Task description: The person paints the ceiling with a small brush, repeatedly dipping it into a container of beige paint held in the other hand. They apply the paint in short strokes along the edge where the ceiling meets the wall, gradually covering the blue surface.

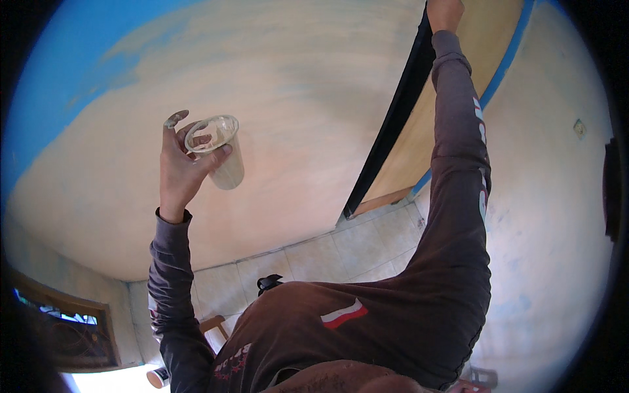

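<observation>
The tilted cup (pixel 229 169) looks see-through, cloudy and whitish.

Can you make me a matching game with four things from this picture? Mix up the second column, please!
Things:
1. left hand
2. right hand
3. plastic cup
4. floor

Clues:
A. covered in pale tiles
B. up at the picture's top edge
C. see-through
D. gripping something

Right pairs: 1-D, 2-B, 3-C, 4-A
</observation>
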### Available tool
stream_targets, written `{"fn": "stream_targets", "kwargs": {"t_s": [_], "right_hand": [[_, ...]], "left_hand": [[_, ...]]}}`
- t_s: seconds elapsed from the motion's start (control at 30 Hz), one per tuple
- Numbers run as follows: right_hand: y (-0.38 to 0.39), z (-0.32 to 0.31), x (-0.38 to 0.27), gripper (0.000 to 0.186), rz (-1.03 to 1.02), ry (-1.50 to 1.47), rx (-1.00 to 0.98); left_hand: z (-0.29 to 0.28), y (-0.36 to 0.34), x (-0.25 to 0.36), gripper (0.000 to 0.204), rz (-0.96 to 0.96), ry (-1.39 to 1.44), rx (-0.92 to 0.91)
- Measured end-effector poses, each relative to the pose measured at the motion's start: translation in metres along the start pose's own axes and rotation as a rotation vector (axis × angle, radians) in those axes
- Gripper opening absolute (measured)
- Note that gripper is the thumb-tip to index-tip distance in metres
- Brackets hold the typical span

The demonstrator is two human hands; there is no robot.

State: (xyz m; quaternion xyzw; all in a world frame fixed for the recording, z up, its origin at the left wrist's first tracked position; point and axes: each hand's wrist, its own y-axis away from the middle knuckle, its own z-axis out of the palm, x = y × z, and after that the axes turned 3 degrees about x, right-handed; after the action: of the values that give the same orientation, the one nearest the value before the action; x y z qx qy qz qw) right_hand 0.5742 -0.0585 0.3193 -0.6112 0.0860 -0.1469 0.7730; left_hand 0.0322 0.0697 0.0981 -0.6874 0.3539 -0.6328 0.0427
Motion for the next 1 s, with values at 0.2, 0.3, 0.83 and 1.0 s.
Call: {"fn": "stream_targets", "kwargs": {"t_s": [0.2,0.3,0.83,1.0], "right_hand": [[0.002,0.026,-0.016,0.030,-0.071,0.104,-0.243],[0.010,0.037,-0.069,0.025,-0.112,-0.015,-0.173],[-0.035,0.001,-0.058,0.028,-0.059,-0.107,0.080],[-0.014,0.027,0.016,0.024,-0.084,0.130,-0.103]], "left_hand": [[-0.002,-0.001,-0.002,0.094,-0.024,-0.024,0.013],[-0.002,-0.001,0.002,0.095,-0.049,-0.038,0.029],[-0.005,-0.003,0.008,0.096,-0.024,-0.017,0.032],[-0.003,-0.004,0.010,0.096,-0.022,-0.059,0.042]]}}
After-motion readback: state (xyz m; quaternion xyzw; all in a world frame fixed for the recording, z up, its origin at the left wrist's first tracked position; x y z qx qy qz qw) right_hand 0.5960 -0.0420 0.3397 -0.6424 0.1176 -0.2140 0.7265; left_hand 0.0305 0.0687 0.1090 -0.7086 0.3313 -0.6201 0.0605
